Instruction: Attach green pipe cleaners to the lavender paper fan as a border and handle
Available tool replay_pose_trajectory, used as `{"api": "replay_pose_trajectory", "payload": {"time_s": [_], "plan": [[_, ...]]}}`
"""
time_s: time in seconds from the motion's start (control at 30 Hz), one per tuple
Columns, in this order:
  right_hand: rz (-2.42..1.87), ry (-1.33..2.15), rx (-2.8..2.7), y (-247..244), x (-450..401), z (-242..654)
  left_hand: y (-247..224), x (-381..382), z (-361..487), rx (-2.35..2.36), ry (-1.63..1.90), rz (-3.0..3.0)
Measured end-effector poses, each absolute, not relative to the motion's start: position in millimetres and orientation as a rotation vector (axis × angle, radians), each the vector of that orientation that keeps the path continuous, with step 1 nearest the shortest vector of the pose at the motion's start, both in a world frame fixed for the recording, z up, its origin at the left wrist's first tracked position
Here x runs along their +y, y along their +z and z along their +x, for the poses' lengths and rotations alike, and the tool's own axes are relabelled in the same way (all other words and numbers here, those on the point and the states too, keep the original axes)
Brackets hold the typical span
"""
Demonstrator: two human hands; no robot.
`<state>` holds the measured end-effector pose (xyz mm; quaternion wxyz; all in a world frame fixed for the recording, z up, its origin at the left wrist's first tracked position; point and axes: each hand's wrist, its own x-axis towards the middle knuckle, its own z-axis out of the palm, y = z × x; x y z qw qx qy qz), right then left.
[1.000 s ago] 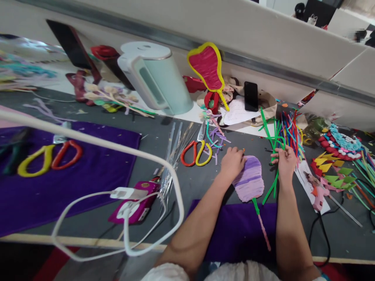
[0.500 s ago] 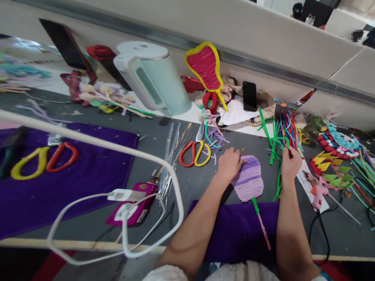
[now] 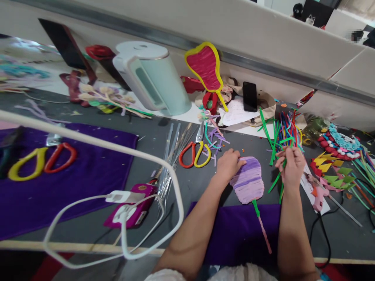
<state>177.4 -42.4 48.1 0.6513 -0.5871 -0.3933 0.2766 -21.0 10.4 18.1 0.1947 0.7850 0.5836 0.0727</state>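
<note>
A fan-shaped piece (image 3: pixel 249 181) covered in lilac and purple pipe cleaners lies in front of me, its green and pink handle toward me. My left hand (image 3: pixel 230 166) grips its upper left edge, the thumb on top and the other fingers mostly hidden. To the right of it, my right hand (image 3: pixel 293 168) pinches green pipe cleaners (image 3: pixel 274 182), whose ends stick out above and below the fingers. More green pipe cleaners (image 3: pixel 274 142) lie loose just beyond that hand, beside a mixed-colour bundle (image 3: pixel 288 125).
Scissors (image 3: pixel 195 152) and purple snippets lie left of the fan. Farther left are a magenta power strip (image 3: pixel 131 210) with a looping white cable and a purple cloth (image 3: pixel 88 187). A kettle (image 3: pixel 155 78) and a phone (image 3: pixel 250 96) stand behind. A pink glue gun (image 3: pixel 320 195) is at right.
My right hand has turned and its fingers have spread more over the green pipe cleaners, whose lower end now slants to the left. The left hand stays on the fan's edge.
</note>
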Motion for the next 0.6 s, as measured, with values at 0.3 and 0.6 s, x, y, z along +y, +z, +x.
{"api": "replay_pose_trajectory", "payload": {"time_s": [0.3,0.6], "plan": [[-2.032,0.668,-1.55,10.8,-33.8,154.8,15.1,11.8,-23.3,1.616,0.245,2.195],[-1.631,1.138,-1.192,22.2,-34.9,158.8,12.1,22.3,-30.6,1.373,0.583,1.858]]}}
